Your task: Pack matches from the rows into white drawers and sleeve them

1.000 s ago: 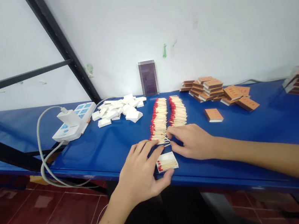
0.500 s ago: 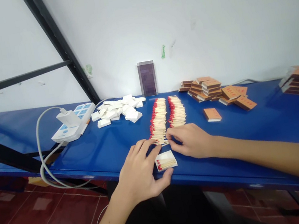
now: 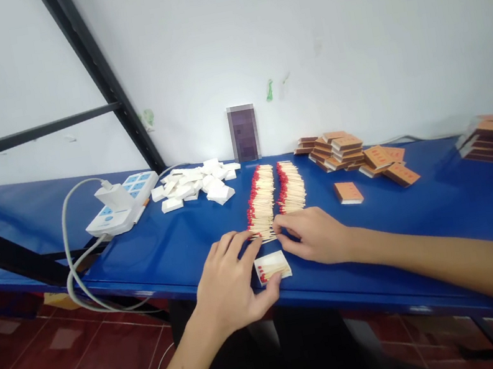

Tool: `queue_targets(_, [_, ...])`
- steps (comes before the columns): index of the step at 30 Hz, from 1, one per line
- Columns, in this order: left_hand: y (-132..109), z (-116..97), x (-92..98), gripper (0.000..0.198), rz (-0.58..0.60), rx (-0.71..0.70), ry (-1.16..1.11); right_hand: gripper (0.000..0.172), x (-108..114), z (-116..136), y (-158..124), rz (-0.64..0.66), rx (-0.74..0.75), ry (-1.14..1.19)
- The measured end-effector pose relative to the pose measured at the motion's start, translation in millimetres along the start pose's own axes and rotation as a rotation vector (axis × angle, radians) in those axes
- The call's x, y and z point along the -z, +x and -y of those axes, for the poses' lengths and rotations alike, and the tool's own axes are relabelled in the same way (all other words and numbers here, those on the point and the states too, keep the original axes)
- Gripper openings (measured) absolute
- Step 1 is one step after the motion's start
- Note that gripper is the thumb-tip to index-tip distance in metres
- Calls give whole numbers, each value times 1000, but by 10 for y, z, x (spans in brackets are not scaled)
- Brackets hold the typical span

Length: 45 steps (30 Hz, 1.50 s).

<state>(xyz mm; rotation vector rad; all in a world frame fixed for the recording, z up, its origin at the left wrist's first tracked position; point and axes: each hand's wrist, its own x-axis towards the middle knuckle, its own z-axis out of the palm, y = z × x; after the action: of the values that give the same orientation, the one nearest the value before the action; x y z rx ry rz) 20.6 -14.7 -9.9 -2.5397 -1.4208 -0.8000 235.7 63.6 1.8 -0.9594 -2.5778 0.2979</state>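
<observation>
Two long rows of red-headed matches lie side by side, a left row [image 3: 259, 198] and a right row [image 3: 291, 186]. At the near end of the left row, my left hand [image 3: 229, 282] rests with its fingers apart, fingertips touching the match heads. Its thumb reaches down to a white matchbox tray [image 3: 264, 261] holding several matches. From the other side, my right hand [image 3: 314, 235] has its curled thumb and index finger together at the plain ends of the near matches. Its fingertips partly hide what they pinch.
White trays [image 3: 196, 183] lie heaped at the left, beside a power strip [image 3: 122, 205] with looping cables. Orange matchbox sleeves [image 3: 340, 150] are piled at the right, with one single sleeve [image 3: 348, 192] nearer and another stack [image 3: 491, 137] farther right. A dark pixelated rectangle [image 3: 244, 133] stands against the wall.
My left thumb has shifted slightly from the tray's near right corner onto its near edge, by the matches. My right hand stays at the match ends. The view has moved slightly.
</observation>
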Motion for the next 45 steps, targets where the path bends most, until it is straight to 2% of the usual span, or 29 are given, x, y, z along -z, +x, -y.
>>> queue_targets(5, [11,-2,7,49,24,-4,34,5,-8,3,5,-29,-36,-12])
queue_targets(13, [9,3,15,45,44,-6,21,9,-14,-1,-3,-50,-35,-35])
queue_targets(20, [16,3,6,50,30,-12,46,6,-22,-5,5,-20,-55,-53])
queue_targets(32, [4,-8,23,45,54,-33,-6,6,-28,-1,9,-5,-77,-34])
queue_targets(38, [0,4,45,46,103,-37,-13,4,-48,-18,2,-26,-47,-37])
queue_targets(45, [15,-2,38,50,123,-29,-23,14,-49,-17,4,-54,12,-21])
